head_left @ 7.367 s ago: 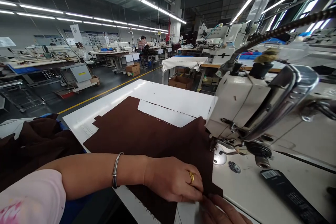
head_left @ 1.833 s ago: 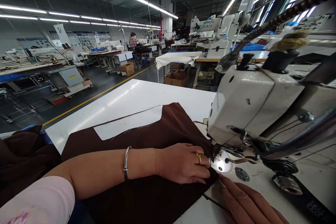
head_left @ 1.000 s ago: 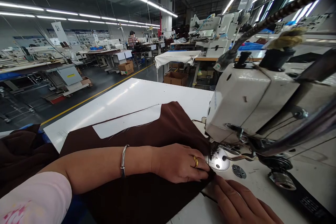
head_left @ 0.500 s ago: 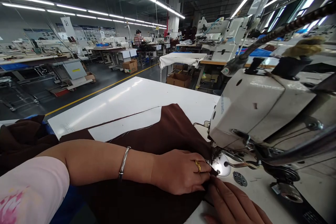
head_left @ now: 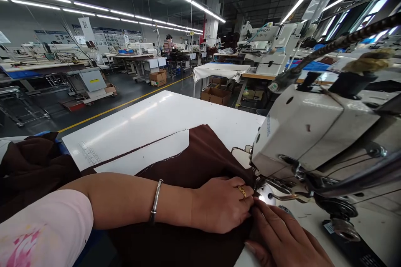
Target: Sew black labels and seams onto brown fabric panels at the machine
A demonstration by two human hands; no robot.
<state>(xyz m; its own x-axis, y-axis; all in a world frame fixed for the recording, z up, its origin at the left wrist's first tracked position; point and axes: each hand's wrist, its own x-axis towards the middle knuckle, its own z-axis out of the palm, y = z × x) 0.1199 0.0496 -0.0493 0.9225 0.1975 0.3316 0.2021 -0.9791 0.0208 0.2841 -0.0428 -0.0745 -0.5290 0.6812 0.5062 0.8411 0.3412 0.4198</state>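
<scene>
Dark brown fabric (head_left: 205,154) lies across the white table and runs under the head of a sewing machine (head_left: 307,129). My left hand (head_left: 221,206), with a ring and a bangle, presses down on the fabric close to the lit needle area. Its fingers are bent and gathered on the cloth. Beside it, my right hand (head_left: 285,233) rests with long, stretched fingers, its tips at the fabric edge and against the left fingertips. The right thumb stays apart from the fingers. The needle itself is hard to make out.
More brown fabric (head_left: 37,158) is bunched at the left. The white tabletop (head_left: 194,110) extends ahead. Behind stand another sewing machine (head_left: 266,46), a cardboard box (head_left: 216,96) and a white-covered table (head_left: 219,71). A person (head_left: 169,46) sits farther off.
The fabric has shifted slightly toward the machine, with both hands moving along with it. My right hand has come up over more of the metal plate. The view has turned slightly left.
</scene>
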